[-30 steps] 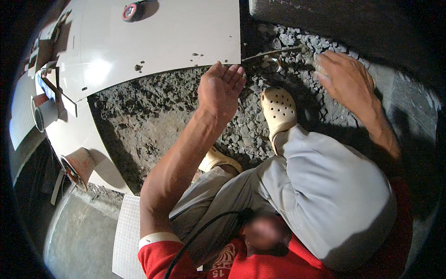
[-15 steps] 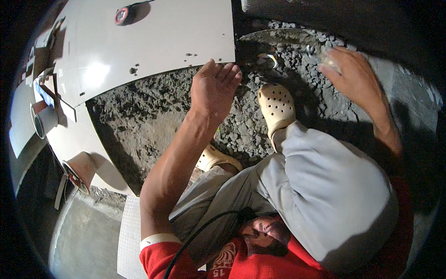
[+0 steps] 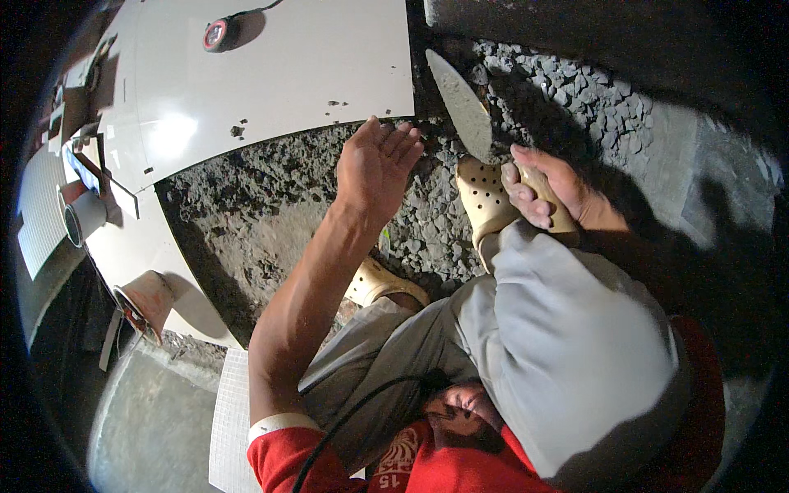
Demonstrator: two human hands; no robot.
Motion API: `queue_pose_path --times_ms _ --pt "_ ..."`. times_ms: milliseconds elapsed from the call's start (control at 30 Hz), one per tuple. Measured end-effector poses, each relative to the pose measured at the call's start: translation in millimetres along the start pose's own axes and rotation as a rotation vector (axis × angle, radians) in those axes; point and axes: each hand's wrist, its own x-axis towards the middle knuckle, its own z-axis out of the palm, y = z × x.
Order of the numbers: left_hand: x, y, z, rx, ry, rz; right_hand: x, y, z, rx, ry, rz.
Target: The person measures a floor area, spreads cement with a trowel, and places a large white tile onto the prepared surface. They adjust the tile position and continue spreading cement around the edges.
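Observation:
My right hand [image 3: 538, 193] grips the pale handle of a trowel [image 3: 462, 103]. Its long pointed blade is smeared with grey mortar and slants up and left over the dark gravel, its tip near the white tile corner. Stretched out with the fingers extended, my left hand [image 3: 378, 164] holds nothing; its fingertips are at the edge of the white tiles [image 3: 288, 74]. Below that edge lies a rough bed of grey mortar [image 3: 271, 222]. My cream perforated clog [image 3: 481, 193] stands on the gravel just left of my right hand.
A round red-rimmed black object [image 3: 216, 35] sits on the tiles at the top. At left stand an orange-stained bucket [image 3: 146, 300] and a pale round container [image 3: 85, 215]. Grey gravel [image 3: 575, 90] is heaped at upper right. A white textured panel [image 3: 230, 419] lies at lower left.
My right hand has come down and left, toward my knee, with the trowel; the blade has swung from nearly level to steeply slanted. My left hand has barely moved.

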Motion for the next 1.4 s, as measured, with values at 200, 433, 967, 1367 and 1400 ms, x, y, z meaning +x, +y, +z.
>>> queue_pose_path --times_ms 200,433,967,1367,1400 --pt "0 -3 -1 0.02 -0.012 0.012 46 22 5 0.01 -0.043 -0.132" --pt "3 -4 -1 0.058 -0.039 0.031 64 43 33 0.046 0.135 -0.228" --pt "8 1 -9 0.279 -0.165 0.055 94 49 23 -0.294 0.334 -0.378" --pt "10 13 -22 0.827 -0.367 0.091 66 49 24 -0.162 0.323 -0.244" --pt "11 13 -23 0.88 -0.387 0.101 71 52 22 -0.185 0.313 -0.231"
